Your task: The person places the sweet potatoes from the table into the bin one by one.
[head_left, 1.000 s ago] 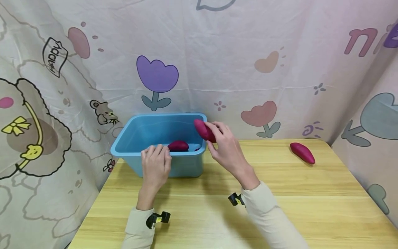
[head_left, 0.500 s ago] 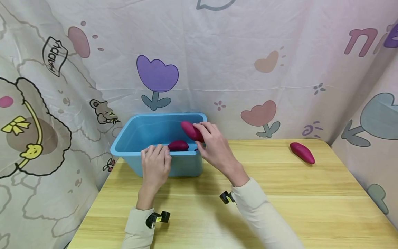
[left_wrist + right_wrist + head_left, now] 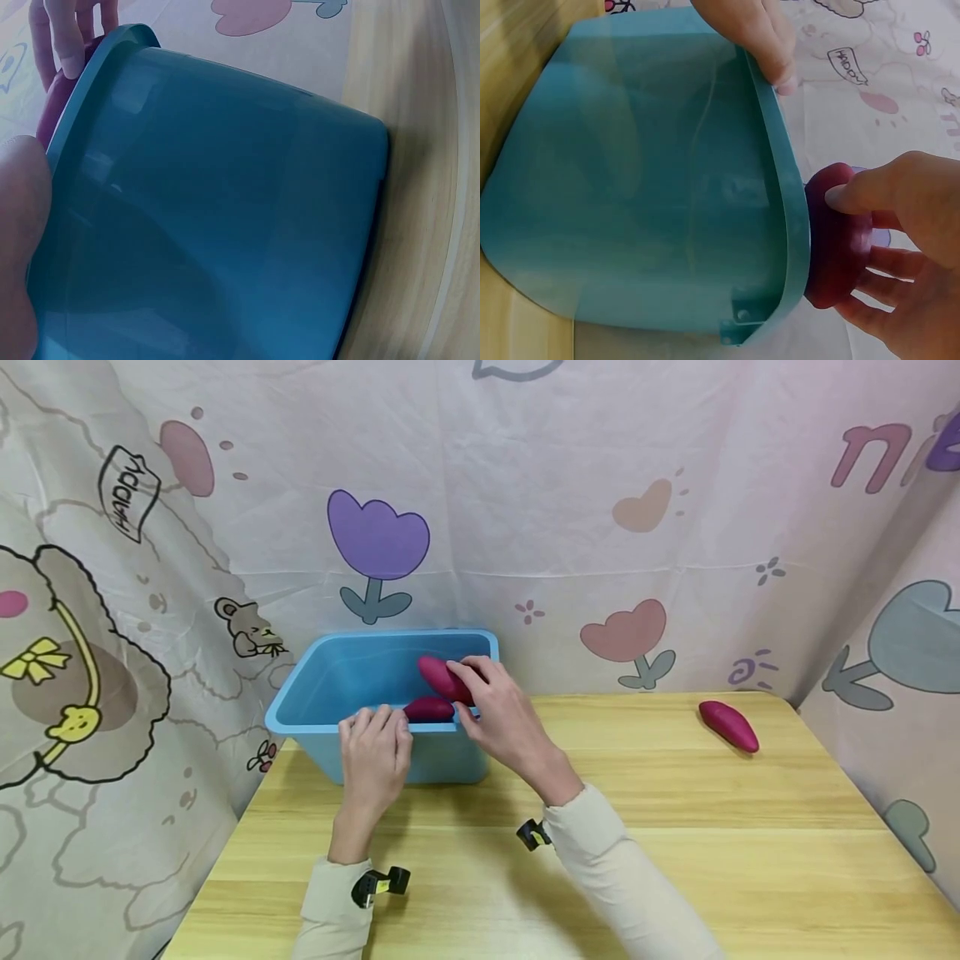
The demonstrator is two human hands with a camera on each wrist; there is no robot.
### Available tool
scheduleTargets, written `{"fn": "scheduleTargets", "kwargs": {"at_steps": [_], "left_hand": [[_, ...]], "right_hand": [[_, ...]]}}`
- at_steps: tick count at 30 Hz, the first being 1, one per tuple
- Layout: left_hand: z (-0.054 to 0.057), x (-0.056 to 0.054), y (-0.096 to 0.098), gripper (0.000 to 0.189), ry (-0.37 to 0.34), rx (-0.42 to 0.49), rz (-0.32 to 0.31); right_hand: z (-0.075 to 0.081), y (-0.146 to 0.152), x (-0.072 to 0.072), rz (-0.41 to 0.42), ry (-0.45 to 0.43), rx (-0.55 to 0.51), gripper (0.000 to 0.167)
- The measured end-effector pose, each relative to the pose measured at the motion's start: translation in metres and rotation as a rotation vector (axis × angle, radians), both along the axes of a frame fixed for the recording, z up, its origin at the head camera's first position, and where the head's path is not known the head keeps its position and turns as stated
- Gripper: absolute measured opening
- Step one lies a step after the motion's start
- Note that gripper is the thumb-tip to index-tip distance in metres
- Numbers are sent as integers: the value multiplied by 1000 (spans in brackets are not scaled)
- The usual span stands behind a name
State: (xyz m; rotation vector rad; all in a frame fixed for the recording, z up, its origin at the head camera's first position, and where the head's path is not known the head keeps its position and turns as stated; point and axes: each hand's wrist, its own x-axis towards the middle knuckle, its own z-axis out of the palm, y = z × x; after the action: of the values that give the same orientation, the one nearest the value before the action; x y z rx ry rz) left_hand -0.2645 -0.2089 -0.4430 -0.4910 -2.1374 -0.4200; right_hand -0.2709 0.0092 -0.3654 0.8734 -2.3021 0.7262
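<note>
A blue plastic bin (image 3: 408, 752) stands at the left back of the table. My left hand (image 3: 372, 760) grips its front rim, fingers bent over the edge and thumb outside, as the left wrist view shows. In my right hand (image 3: 504, 714) is a purple-red sweet potato (image 3: 442, 678), pinched between thumb and fingers over the right part of the bin's opening, tilted down to the right. Under it, inside the bin, lies another sweet potato (image 3: 427, 709), partly hidden by the front rim. The right wrist view shows the held sweet potato (image 3: 836, 240) beyond the rim.
One more sweet potato (image 3: 729, 727) lies at the far right of the wooden table (image 3: 675, 860). A printed curtain (image 3: 525, 527) hangs behind the table and along both sides.
My right hand has moved left and slightly down with the sweet potato, from the bin's right rim to over its opening. The left hand has stayed on the front rim.
</note>
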Motion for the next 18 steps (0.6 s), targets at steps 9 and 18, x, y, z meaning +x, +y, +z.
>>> {"fn": "scheduleTargets", "kwargs": {"at_steps": [9, 18], "left_hand": [[0, -2, 1, 35, 18, 9, -8], [-1, -1, -2, 36, 1, -9, 7]], "right_hand": [[-4, -5, 0, 4, -45, 27, 54], [-8, -8, 2, 18, -104, 20, 45]]}}
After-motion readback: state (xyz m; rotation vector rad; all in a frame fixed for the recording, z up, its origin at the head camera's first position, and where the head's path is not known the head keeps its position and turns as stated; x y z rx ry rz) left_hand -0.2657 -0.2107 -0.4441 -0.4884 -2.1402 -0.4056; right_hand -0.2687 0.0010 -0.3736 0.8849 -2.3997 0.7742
